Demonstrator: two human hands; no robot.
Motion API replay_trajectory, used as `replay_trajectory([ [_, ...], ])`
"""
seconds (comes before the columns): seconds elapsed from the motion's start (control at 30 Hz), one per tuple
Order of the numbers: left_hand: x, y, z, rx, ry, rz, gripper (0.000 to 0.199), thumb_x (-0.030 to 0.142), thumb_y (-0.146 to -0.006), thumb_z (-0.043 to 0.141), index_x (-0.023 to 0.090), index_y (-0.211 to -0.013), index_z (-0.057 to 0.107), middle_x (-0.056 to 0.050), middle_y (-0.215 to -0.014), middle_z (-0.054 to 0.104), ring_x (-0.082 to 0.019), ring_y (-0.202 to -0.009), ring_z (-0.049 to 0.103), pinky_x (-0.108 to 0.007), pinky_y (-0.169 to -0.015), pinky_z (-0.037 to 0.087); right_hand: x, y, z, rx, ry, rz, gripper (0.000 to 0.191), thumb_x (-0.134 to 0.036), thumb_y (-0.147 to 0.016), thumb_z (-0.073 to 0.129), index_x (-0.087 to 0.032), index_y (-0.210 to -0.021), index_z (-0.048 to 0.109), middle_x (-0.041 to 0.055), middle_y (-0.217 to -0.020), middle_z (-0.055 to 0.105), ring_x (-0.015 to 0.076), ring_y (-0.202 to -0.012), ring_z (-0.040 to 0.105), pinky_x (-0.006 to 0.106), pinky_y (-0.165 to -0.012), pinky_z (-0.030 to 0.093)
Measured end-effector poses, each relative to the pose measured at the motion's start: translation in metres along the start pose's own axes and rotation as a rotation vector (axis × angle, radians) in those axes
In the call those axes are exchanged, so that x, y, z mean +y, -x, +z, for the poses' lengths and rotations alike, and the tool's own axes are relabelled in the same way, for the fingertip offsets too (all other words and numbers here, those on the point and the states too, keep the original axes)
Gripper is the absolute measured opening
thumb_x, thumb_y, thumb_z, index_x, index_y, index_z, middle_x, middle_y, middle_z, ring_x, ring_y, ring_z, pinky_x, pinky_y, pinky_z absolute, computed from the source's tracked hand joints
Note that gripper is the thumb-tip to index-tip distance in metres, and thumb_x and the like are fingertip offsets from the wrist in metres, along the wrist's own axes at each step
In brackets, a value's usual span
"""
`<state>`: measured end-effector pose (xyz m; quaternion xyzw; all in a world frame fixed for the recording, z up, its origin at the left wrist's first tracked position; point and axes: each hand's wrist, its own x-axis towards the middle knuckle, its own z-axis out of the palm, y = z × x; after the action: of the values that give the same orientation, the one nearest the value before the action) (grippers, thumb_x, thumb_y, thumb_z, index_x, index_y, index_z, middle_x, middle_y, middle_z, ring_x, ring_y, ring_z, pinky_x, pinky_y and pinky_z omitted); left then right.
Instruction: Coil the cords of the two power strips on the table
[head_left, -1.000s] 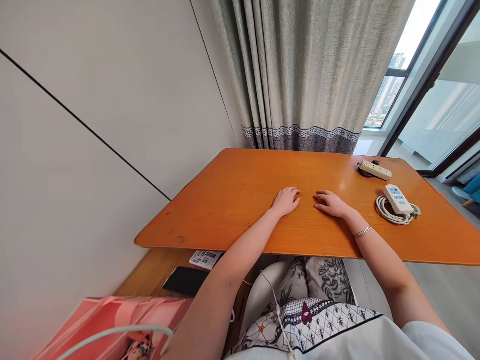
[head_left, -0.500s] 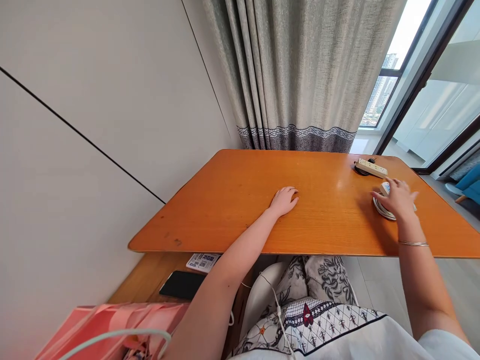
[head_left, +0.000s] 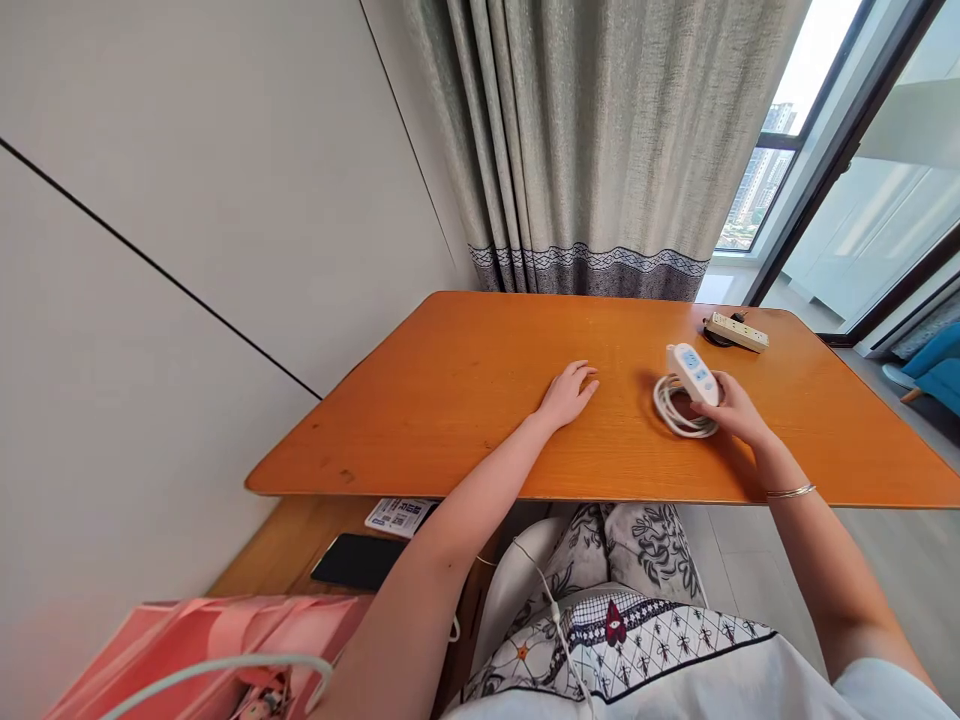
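"Head view, and the right hand (head_left: 733, 408) has the white power strip (head_left: 694, 374) over the table (head_left: 442, 400), right of centre! What a look: rounded ends, pale blue socket panels facing up, the body tilted, and its white cable (head_left: 679, 420) looped in a loose coil right underneath."

"And the grip?"

"Thumb along the near edge, fingers closed round the end nearest the wrist. The left hand (head_left: 568, 396) lies palm down on the wood, fingers extended and slightly bent, nothing in them."

"What can't we make out?"

"Plenty! The hand covers that near end, and the fingertips on the far side are hidden. Whether the coil touches the wood, I can't tell. The plug is indistinct too, and the sockets are too small to read. Farther back sits the beige power strip (head_left: 738, 332), its dark cord (head_left: 717, 339) partly hidden behind it."
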<state>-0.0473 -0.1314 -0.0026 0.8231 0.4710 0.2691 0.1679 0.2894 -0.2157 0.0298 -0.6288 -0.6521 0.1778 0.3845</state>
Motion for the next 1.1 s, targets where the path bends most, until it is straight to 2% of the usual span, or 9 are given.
replay_trajectory([
  [0.1, 0.007, 0.003, 0.004, 0.045, 0.143, 0.053, 0.041, 0.037, -0.104, 0.039, 0.017, -0.134, 0.058, -0.013, -0.146, 0.058, -0.023, -0.138, 0.053, -0.039, -0.121, 0.038, -0.036, -0.003, 0.027, -0.111, -0.294, -0.131, 0.067, -0.048, -0.071, 0.077, -0.021, -0.127, 0.051, 0.0121, -0.127, 0.065, 0.0282, -0.114, 0.063, 0.044, -0.098, 0.053],
  [0.2, 0.011, 0.005, 0.005, 0.05, 0.241, 0.045, 0.043, 0.037, -0.105, 0.035, 0.018, -0.137, 0.057, -0.012, -0.142, 0.061, -0.022, -0.133, 0.057, -0.038, -0.118, 0.042, -0.054, -0.005, 0.038, -0.048, -0.378, -0.209, 0.068, -0.048, -0.072, 0.078, -0.022, -0.127, 0.049, 0.0119, -0.126, 0.064, 0.0281, -0.117, 0.061, 0.044, -0.1, 0.051],
  [0.3, 0.016, 0.004, 0.003, 0.004, 0.273, 0.08, 0.04, 0.037, -0.104, 0.037, 0.019, -0.131, 0.061, -0.011, -0.14, 0.062, -0.023, -0.135, 0.055, -0.038, -0.118, 0.041, -0.055, -0.003, 0.039, 0.083, -0.431, -0.184, 0.069, -0.052, -0.071, 0.08, -0.024, -0.126, 0.049, 0.0102, -0.125, 0.064, 0.027, -0.116, 0.061, 0.043, -0.101, 0.051],
  [0.4, 0.021, 0.005, -0.001, -0.042, 0.245, 0.137, 0.035, 0.04, -0.096, 0.055, 0.018, -0.121, 0.065, -0.012, -0.135, 0.065, -0.026, -0.13, 0.058, -0.039, -0.116, 0.043, -0.049, 0.0, 0.034, 0.292, -0.526, -0.097, 0.068, -0.051, -0.068, 0.08, -0.024, -0.123, 0.05, 0.0083, -0.123, 0.063, 0.0249, -0.113, 0.062, 0.042, -0.1, 0.051],
  [0.53, 0.025, 0.007, -0.004, -0.025, 0.352, 0.068, 0.02, 0.037, -0.08, 0.072, 0.019, -0.083, 0.064, -0.005, -0.091, 0.072, -0.021, -0.086, 0.067, -0.036, -0.088, 0.055, -0.037, -0.002, 0.016, 0.53, -0.645, 0.001, 0.066, -0.044, -0.062, 0.08, -0.023, -0.117, 0.051, 0.0038, -0.113, 0.063, 0.0186, -0.1, 0.062, 0.036, -0.091, 0.052],
  [0.67, 0.012, 0.0, -0.013, 0.282, 0.823, -0.257, 0.022, 0.032, -0.071, 0.075, 0.02, -0.069, 0.057, 0.002, -0.062, 0.063, -0.013, -0.056, 0.057, -0.026, -0.058, 0.048, -0.017, -0.004, -0.012, 0.658, -0.669, 0.101, 0.064, -0.04, -0.055, 0.079, -0.024, -0.11, 0.051, -0.0013, -0.101, 0.06, 0.0127, -0.082, 0.057, 0.025, -0.069, 0.049],
  [0.77, -0.011, -0.01, -0.034, 0.538, 0.955, -0.407, 0.019, 0.032, -0.075, 0.065, 0.021, -0.072, 0.051, 0.004, -0.056, 0.057, -0.011, -0.049, 0.056, -0.021, -0.049, 0.042, 0.002, -0.002, -0.037, 0.808, -0.707, 0.189, 0.062, -0.033, -0.049, 0.079, -0.024, -0.103, 0.051, -0.0031, -0.096, 0.058, 0.01, -0.074, 0.054, 0.02, -0.059, 0.045],
  [0.93, -0.064, -0.012, -0.097, 0.96, 1.071, -0.595, 0.014, 0.025, -0.077, 0.053, 0.022, -0.07, 0.042, 0.007, -0.051, 0.046, -0.009, -0.044, 0.048, -0.018, -0.045, 0.039, 0.033, 0.003, -0.079, 1.041, -0.7, 0.385, 0.047, -0.016, -0.048, 0.066, -0.025, -0.089, 0.045, -0.0016, -0.089, 0.055, 0.0088, -0.067, 0.048, 0.017, -0.046, 0.037],
  [1.1, -0.105, 0.006, -0.152, 1.233, 1.096, -0.703, 0.018, 0.01, -0.078, 0.044, 0.021, -0.064, 0.036, 0.006, -0.051, 0.043, -0.007, -0.045, 0.045, -0.017, -0.049, 0.041, 0.056, 0.004, -0.105, 1.169, -0.643, 0.565, 0.039, -0.012, -0.053, 0.056, -0.026, -0.084, 0.036, 0.0021, -0.097, 0.056, 0.0087, -0.063, 0.045, 0.017, -0.041, 0.032],
])
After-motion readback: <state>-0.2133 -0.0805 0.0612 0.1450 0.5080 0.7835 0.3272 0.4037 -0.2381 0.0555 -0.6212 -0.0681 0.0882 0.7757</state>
